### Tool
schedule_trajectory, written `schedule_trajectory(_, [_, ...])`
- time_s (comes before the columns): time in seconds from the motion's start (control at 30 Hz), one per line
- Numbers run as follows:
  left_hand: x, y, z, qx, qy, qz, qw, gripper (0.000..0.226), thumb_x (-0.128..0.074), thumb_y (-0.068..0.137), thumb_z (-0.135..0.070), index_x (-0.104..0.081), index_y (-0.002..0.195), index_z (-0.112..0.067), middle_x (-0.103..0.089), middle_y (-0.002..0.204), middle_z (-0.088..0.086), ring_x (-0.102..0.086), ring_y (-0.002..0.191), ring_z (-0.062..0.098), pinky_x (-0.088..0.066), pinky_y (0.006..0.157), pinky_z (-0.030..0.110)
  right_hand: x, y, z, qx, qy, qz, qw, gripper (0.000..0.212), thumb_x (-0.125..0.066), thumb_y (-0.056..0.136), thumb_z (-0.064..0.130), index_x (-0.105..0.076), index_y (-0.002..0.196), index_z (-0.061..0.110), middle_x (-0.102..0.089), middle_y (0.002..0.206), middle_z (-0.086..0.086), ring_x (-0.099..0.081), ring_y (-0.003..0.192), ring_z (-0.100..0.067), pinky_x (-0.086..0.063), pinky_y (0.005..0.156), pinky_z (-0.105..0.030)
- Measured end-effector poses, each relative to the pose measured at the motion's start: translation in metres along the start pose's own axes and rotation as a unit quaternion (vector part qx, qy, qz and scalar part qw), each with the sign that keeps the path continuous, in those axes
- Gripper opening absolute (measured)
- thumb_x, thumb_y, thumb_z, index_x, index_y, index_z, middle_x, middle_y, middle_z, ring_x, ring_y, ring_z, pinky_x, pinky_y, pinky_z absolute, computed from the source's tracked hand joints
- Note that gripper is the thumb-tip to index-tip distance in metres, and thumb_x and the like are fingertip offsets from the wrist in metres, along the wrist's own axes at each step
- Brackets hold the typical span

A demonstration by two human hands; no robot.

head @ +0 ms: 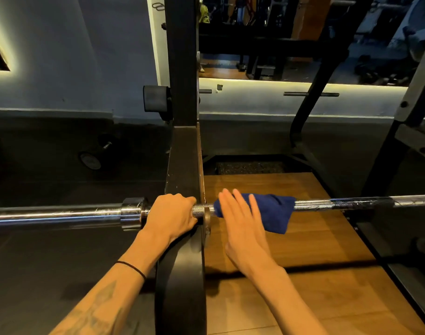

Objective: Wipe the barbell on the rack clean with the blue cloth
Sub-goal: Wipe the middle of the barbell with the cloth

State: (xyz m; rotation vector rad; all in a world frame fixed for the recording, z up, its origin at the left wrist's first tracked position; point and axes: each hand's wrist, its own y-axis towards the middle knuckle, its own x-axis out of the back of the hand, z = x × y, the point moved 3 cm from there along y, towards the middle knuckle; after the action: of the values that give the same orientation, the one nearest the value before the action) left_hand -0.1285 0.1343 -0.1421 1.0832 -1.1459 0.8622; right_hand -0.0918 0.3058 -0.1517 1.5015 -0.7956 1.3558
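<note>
A chrome barbell (327,204) lies level across the black rack (182,151), running from the left edge to the right edge of the view. My left hand (170,217) is closed around the bar just left of the rack upright, beside the sleeve collar (131,212). A dark blue cloth (274,212) is draped over the knurled shaft right of the upright, hanging down in front. My right hand (240,226) is flat with fingers spread, its fingertips resting against the cloth's left end; it grips nothing.
A wooden platform (303,250) lies under the bar on the right, with dark rubber floor (61,262) on the left. A dumbbell (92,158) sits on the floor at the back left. Another rack frame (412,131) stands at the right, and a mirror (291,37) behind.
</note>
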Motion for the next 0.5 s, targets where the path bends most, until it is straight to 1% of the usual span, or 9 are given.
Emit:
schedule_trajectory(0.03, [-0.003, -0.001, 0.0, 0.001, -0.006, -0.019, 1.0, 0.024, -0.053, 0.092, -0.046, -0.04, 0.082, -0.029, -0.065, 0.078, -0.001, -0.063, 0.069, 0.023, -0.035, 0.06, 0.031, 0.0, 0.002, 0.006, 0.029, -0.003, 0.002, 1.0, 0.095, -0.075, 0.078, 0.011, -0.023, 0.158, 0.009, -0.028, 0.165, -0.014, -0.021, 0.154, -0.032, -0.006, 0.123, -0.051])
schedule_trajectory(0.1, [-0.007, -0.003, -0.001, -0.006, -0.009, -0.068, 0.998, 0.032, -0.068, 0.084, -0.041, -0.041, 0.074, -0.026, -0.063, 0.066, -0.001, -0.061, 0.056, 0.023, -0.033, 0.052, 0.028, 0.003, 0.005, 0.015, 0.087, -0.019, -0.008, 0.996, 0.093, -0.061, 0.091, 0.015, 0.006, 0.155, 0.013, -0.003, 0.169, -0.011, -0.001, 0.157, -0.029, 0.011, 0.121, -0.046])
schedule_trajectory(0.13, [-0.008, -0.005, -0.002, -0.009, -0.007, -0.089, 0.996, 0.036, -0.076, 0.077, -0.036, -0.042, 0.07, -0.025, -0.06, 0.06, -0.001, -0.058, 0.049, 0.023, -0.033, 0.048, 0.027, 0.005, 0.005, 0.015, 0.091, -0.018, -0.006, 0.996, 0.091, -0.057, 0.094, 0.014, 0.013, 0.153, 0.014, 0.005, 0.169, -0.01, 0.005, 0.157, -0.027, 0.015, 0.119, -0.044])
schedule_trajectory(0.17, [-0.009, -0.007, -0.002, -0.01, -0.004, -0.104, 0.995, 0.037, -0.082, 0.069, -0.032, -0.046, 0.068, -0.023, -0.057, 0.057, -0.002, -0.055, 0.044, 0.022, -0.034, 0.044, 0.027, 0.008, 0.005, 0.01, 0.082, -0.019, -0.013, 0.996, 0.091, -0.055, 0.094, 0.012, 0.012, 0.155, 0.015, 0.006, 0.169, -0.009, 0.005, 0.157, -0.027, 0.015, 0.12, -0.043])
schedule_trajectory(0.23, [-0.011, -0.01, -0.004, -0.01, 0.002, -0.126, 0.992, 0.036, -0.086, 0.06, -0.023, -0.052, 0.07, -0.019, -0.054, 0.057, 0.0, -0.051, 0.044, 0.021, -0.036, 0.043, 0.029, 0.012, 0.001, -0.013, 0.031, -0.013, -0.024, 0.999, 0.09, -0.06, 0.09, 0.007, -0.007, 0.161, 0.013, -0.01, 0.169, -0.011, -0.007, 0.157, -0.028, 0.006, 0.124, -0.045])
schedule_trajectory(0.33, [-0.013, -0.013, -0.005, 0.008, 0.0, -0.154, 0.988, 0.032, -0.084, 0.062, -0.016, -0.053, 0.073, -0.018, -0.05, 0.06, 0.0, -0.046, 0.048, 0.02, -0.034, 0.047, 0.031, 0.01, -0.01, -0.051, -0.077, -0.005, -0.036, 0.996, 0.087, -0.075, 0.074, 0.0, -0.038, 0.153, 0.006, -0.042, 0.157, -0.016, -0.036, 0.148, -0.034, -0.019, 0.123, -0.051])
schedule_trajectory(0.37, [-0.013, -0.014, -0.006, 0.014, -0.001, -0.161, 0.987, 0.032, -0.083, 0.064, -0.016, -0.053, 0.073, -0.019, -0.049, 0.06, 0.0, -0.045, 0.049, 0.02, -0.034, 0.048, 0.031, 0.01, -0.011, -0.056, -0.097, -0.004, -0.039, 0.994, 0.087, -0.077, 0.071, -0.001, -0.042, 0.15, 0.004, -0.046, 0.154, -0.017, -0.04, 0.145, -0.035, -0.022, 0.122, -0.053])
schedule_trajectory(0.4, [-0.013, -0.014, -0.007, 0.018, -0.004, -0.162, 0.987, 0.031, -0.082, 0.064, -0.015, -0.052, 0.073, -0.019, -0.049, 0.061, 0.0, -0.044, 0.049, 0.02, -0.033, 0.048, 0.031, 0.011, -0.011, -0.056, -0.105, -0.008, -0.032, 0.994, 0.086, -0.076, 0.073, 0.001, -0.041, 0.151, 0.004, -0.044, 0.155, -0.016, -0.037, 0.147, -0.034, -0.018, 0.123, -0.053])
schedule_trajectory(0.5, [-0.01, -0.016, -0.01, 0.019, -0.007, -0.145, 0.989, 0.032, -0.082, 0.062, -0.018, -0.052, 0.072, -0.021, -0.048, 0.061, -0.003, -0.044, 0.05, 0.017, -0.035, 0.049, 0.032, 0.016, -0.001, -0.034, -0.08, 0.026, 0.0, 0.996, 0.084, -0.066, 0.089, 0.013, -0.021, 0.16, 0.014, -0.024, 0.166, -0.006, -0.012, 0.156, -0.025, 0.005, 0.126, -0.047])
